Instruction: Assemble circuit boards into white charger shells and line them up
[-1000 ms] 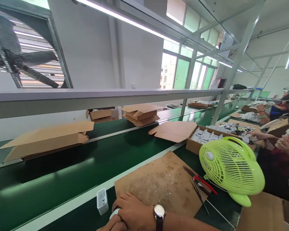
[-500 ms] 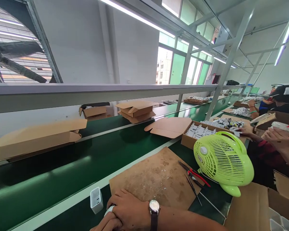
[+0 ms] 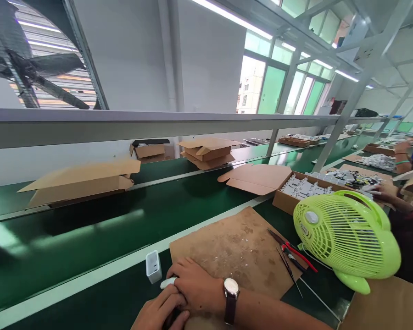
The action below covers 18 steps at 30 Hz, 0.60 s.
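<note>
My right hand (image 3: pixel 194 286), with a watch (image 3: pixel 231 288) on its wrist, lies at the near left corner of a stained brown board (image 3: pixel 223 238). Its curled fingers close around a small white piece (image 3: pixel 168 282), only partly visible. Just below and touching it is my left hand (image 3: pixel 161 309), fingers bent; whatever lies under them is dark and hidden. A white box-shaped part with slots (image 3: pixel 153 266) stands left of my hands on the green surface.
Red-handled pliers (image 3: pixel 298 256) and tweezers (image 3: pixel 289 270) lie on the board's right side, beside a green fan (image 3: pixel 346 233). Behind are a carton of white parts (image 3: pixel 282 201) and folded cardboard (image 3: pixel 79 183). At the right edge, another person's hand (image 3: pixel 387 190) is near parts.
The view has shifted, so the scene sits farther right. The white piece shows more between my fingers, and more of my left hand is visible.
</note>
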Tool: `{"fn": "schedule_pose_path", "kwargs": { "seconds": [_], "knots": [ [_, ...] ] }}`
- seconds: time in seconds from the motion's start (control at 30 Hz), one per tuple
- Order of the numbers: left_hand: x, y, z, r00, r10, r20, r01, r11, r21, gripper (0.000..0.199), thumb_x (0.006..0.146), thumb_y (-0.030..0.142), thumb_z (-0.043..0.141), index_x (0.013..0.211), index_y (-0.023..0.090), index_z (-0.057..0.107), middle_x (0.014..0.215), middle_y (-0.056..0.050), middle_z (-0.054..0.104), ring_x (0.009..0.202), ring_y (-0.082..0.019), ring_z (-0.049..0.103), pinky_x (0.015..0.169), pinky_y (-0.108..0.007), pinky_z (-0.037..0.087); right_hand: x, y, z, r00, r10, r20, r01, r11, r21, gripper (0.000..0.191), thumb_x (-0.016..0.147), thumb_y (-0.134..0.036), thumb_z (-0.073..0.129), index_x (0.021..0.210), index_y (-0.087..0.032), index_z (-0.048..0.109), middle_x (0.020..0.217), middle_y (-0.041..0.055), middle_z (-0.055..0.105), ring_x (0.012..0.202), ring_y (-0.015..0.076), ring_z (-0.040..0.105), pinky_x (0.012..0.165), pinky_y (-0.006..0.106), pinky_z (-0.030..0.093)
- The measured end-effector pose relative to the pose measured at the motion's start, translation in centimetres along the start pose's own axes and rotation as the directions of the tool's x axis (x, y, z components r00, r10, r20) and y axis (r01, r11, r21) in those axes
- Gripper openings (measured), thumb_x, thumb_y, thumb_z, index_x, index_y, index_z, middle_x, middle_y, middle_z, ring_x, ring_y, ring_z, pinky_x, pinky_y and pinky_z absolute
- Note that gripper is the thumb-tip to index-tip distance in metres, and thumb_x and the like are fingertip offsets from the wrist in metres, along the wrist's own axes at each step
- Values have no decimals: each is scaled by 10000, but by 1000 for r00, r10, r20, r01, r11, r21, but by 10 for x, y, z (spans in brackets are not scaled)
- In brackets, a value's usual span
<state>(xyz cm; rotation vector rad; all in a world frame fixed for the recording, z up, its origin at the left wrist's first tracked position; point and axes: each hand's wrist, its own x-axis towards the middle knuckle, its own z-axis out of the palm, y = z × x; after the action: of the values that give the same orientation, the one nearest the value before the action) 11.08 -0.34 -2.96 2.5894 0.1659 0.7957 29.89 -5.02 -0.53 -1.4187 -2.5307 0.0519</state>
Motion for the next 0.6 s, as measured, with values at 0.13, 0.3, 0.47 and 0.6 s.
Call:
{"fn": "schedule_pose_path", "kwargs": {
  "seconds": [0.13,0.3,0.47,0.6],
  "knots": [
    [8,19,-15,999,32,-30,-29,994,103,115,1040,246,508,991,201,602,883,-39,666,687,-156,643,586,-251,533,-2,-3,1,999,51,-8,-50,991,126,192,876,-312,762,968,-158,694,1225,107,640,1048,248,532,943,421,425],
    [10,30,-17,959,272,-82,-248,942,225,175,1042,251,511,954,149,622,809,-50,665,629,-165,600,534,-299,469,-6,-5,6,994,57,-91,-37,978,206,135,887,-179,707,1020,-160,690,1174,106,644,1008,246,537,909,416,445],
    [6,31,-8,939,342,30,-339,912,232,318,1058,355,475,869,152,631,706,-15,583,558,-158,529,464,-329,377,-9,-7,9,980,62,-187,-21,977,213,218,969,-106,573,1147,-176,679,1144,97,649,992,240,542,888,408,464],
    [1,30,-3,949,280,142,-308,921,238,309,1044,409,519,895,162,631,759,-17,602,619,-168,569,512,-318,417,-9,-7,9,982,34,-183,5,978,207,209,900,-52,594,1028,-178,700,1132,94,640,972,239,533,868,405,473]
  ]
}}
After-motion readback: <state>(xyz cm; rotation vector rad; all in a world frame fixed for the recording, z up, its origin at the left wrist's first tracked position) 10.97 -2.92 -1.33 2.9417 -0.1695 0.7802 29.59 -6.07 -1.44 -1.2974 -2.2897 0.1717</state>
